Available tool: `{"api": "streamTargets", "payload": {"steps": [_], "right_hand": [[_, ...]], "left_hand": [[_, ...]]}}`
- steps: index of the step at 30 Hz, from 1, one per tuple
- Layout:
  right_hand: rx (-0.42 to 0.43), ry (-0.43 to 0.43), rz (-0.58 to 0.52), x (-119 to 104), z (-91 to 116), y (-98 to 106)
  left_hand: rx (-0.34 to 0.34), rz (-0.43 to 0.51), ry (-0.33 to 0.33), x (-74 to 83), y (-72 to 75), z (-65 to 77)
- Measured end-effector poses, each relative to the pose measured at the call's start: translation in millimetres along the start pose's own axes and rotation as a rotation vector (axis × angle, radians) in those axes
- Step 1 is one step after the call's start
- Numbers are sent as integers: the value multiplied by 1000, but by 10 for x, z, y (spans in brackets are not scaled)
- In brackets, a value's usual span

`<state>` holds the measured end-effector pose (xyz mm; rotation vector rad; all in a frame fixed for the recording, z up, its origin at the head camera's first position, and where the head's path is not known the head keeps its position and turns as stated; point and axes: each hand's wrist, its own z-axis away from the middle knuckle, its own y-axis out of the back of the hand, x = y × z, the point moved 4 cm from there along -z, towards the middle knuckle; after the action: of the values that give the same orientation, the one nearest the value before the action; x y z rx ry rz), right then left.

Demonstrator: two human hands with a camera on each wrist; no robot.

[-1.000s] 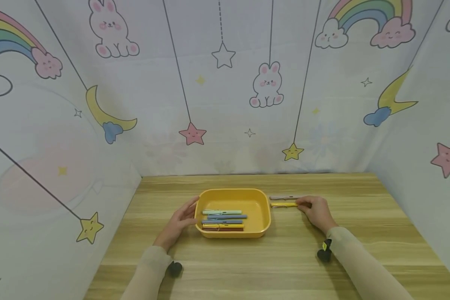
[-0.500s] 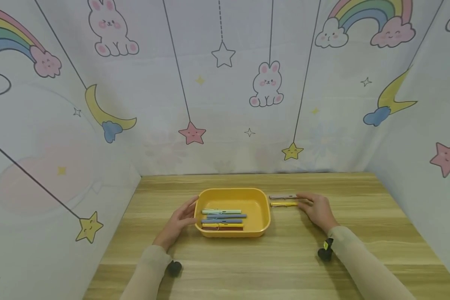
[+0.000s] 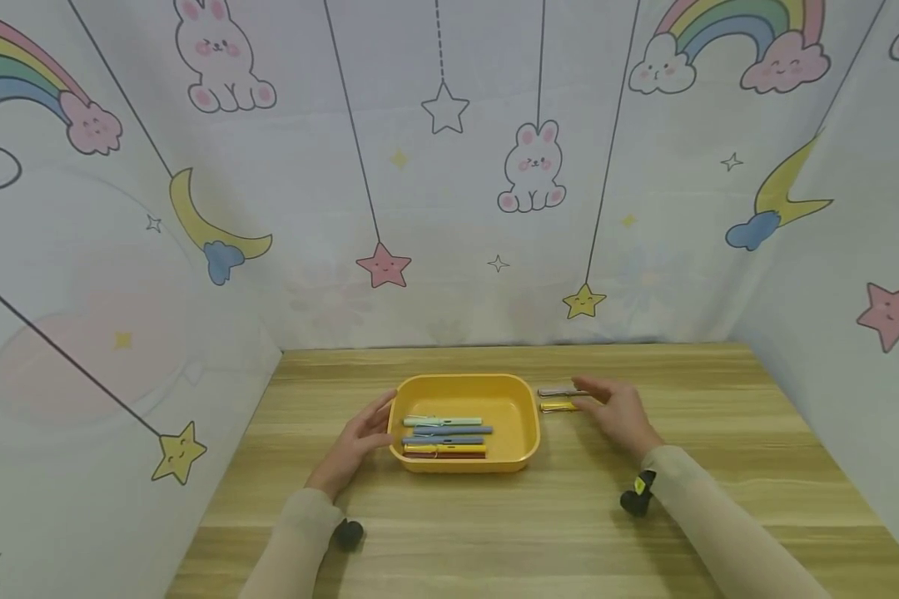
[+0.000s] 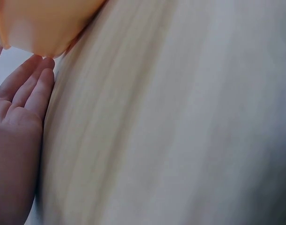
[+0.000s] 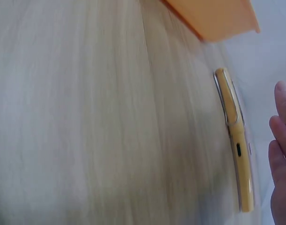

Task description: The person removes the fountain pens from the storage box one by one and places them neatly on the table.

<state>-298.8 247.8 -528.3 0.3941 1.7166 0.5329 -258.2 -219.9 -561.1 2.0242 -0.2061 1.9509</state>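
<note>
My left hand (image 3: 355, 445) rests its straight fingers against the left wall of a yellow tray (image 3: 460, 467). Their tips meet the tray wall (image 4: 44, 28) in the left wrist view. Inside the tray lie several capped fountain pens, among them a pale green pen (image 3: 457, 423), two blue ones and a yellow one (image 3: 464, 449) beside a dark red one. Right of the tray, a grey pen (image 3: 554, 392) and a yellow pen (image 3: 556, 407) lie side by side. Over their right ends hovers my right hand (image 3: 618, 412), fingers loosely extended and apart from the yellow pen (image 5: 241, 154) in the right wrist view.
The wood-grain table (image 3: 487, 532) extends in front of the tray and to both sides. Behind it hangs a white cloth (image 3: 449, 200) printed with rabbits, stars and rainbows. Similar cloth walls stand left and right.
My right hand has let go of the yellow pen, spread its fingers and moved left over both loose pens. The left hand and tray have stayed put.
</note>
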Motion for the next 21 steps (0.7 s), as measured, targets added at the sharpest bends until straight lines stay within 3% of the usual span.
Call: {"api": "streamTargets", "payload": {"steps": [3,10,21], "right_hand": [[-20,-16,-35,-83,-3,-52],[-34,73,-65,-317,-27,-155],[-65,106,-109,-556,-106,-318]], "left_hand": [[2,2,2,4,0,3],[-8,-6,-18,26,-9,6],[-15,20,-30,25,-18,10]]}}
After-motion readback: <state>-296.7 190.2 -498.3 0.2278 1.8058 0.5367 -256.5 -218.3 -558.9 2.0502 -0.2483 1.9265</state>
